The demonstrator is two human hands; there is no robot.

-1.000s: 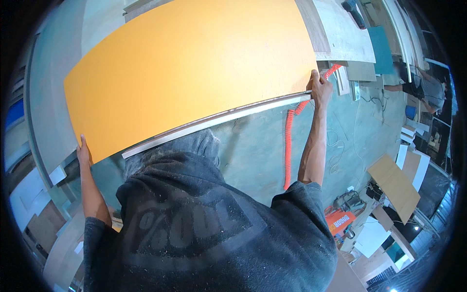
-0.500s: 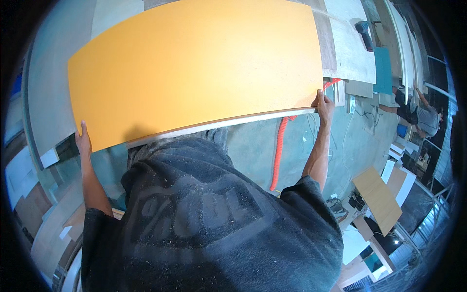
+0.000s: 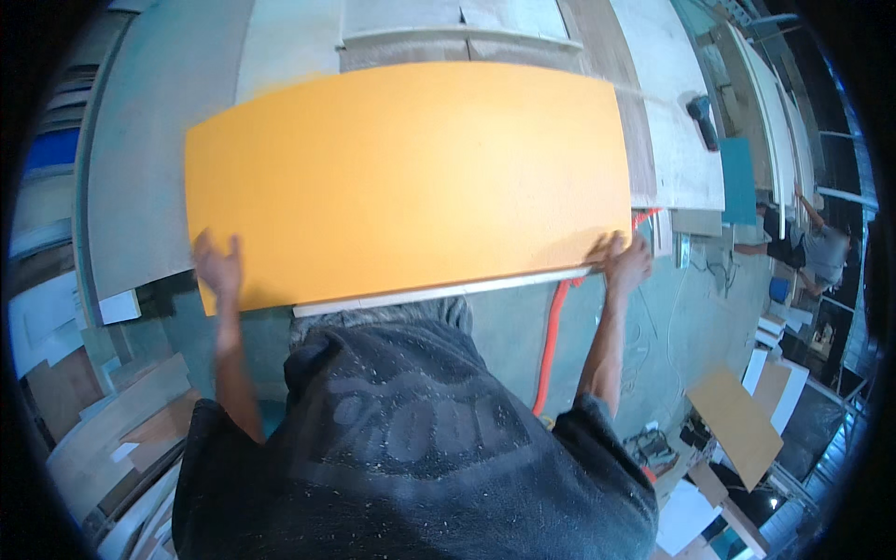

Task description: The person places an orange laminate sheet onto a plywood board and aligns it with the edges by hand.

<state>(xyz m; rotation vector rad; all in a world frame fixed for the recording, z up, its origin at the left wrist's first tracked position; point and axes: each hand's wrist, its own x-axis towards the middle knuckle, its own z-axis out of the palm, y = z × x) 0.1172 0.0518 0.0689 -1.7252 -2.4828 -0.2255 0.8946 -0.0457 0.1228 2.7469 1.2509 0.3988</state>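
Note:
A wide orange-yellow panel (image 3: 411,187) lies across the workbench in front of me, its near edge close to my waist. My left hand (image 3: 219,268) is at the panel's near left corner, fingers spread apart and blurred by motion. At the opposite near corner, my right hand (image 3: 628,263) is bent round the edge, with fingertips at the top face. A pale board edge (image 3: 439,291) shows just under the panel's near side.
A dark power tool (image 3: 702,121) lies on the bench's right part. A red coiled air hose (image 3: 551,345) hangs near my right forearm. Board offcuts, including a tan sheet (image 3: 737,425), stand at lower right. Another person (image 3: 821,247) bends over boards at far right.
The panel now looks smaller and sits lower in the picture, and the whole view has shifted. My left hand has loosened from the panel's edge and its fingers have spread.

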